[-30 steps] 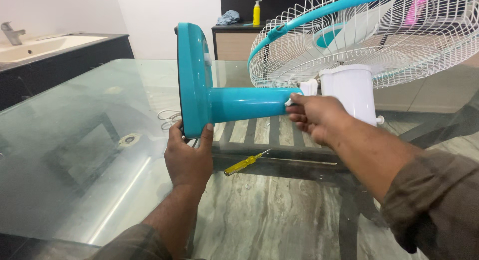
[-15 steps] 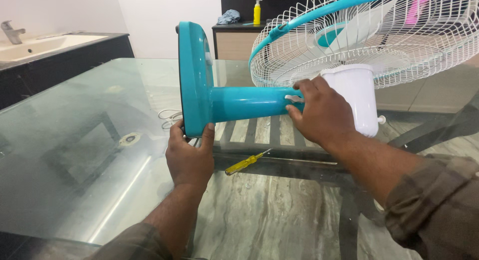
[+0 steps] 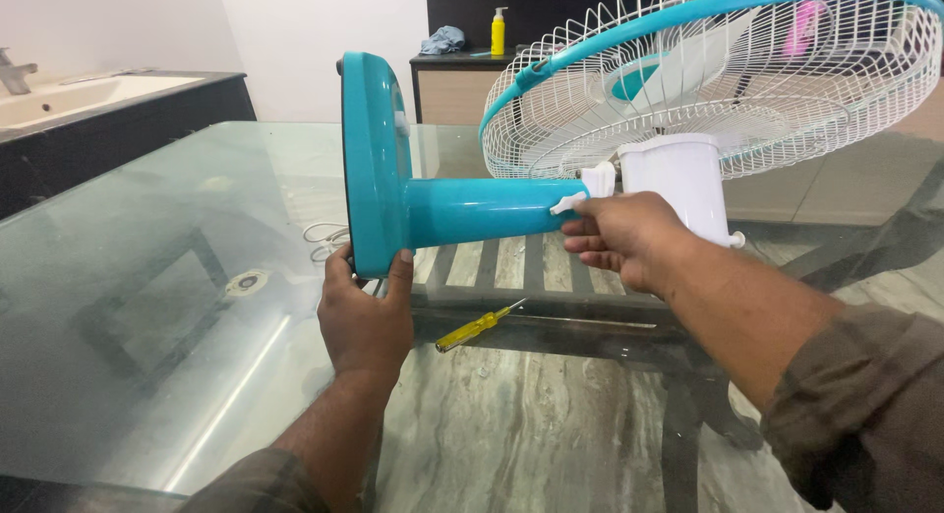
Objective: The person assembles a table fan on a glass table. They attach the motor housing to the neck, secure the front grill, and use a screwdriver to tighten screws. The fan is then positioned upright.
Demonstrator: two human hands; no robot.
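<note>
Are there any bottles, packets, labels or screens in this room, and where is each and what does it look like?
Yellow bottle: upright on the cabinet at the back wall, slim, with a white pump top.
Pink patch: seen through the fan cage, upper right; too blurred to tell if it is a label.
No packets or screens show.

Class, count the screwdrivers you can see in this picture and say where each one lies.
1. The yellow-handled screwdriver lies on the glass table, below the fan's teal stem, between the two hands. Others may be hidden.
</note>
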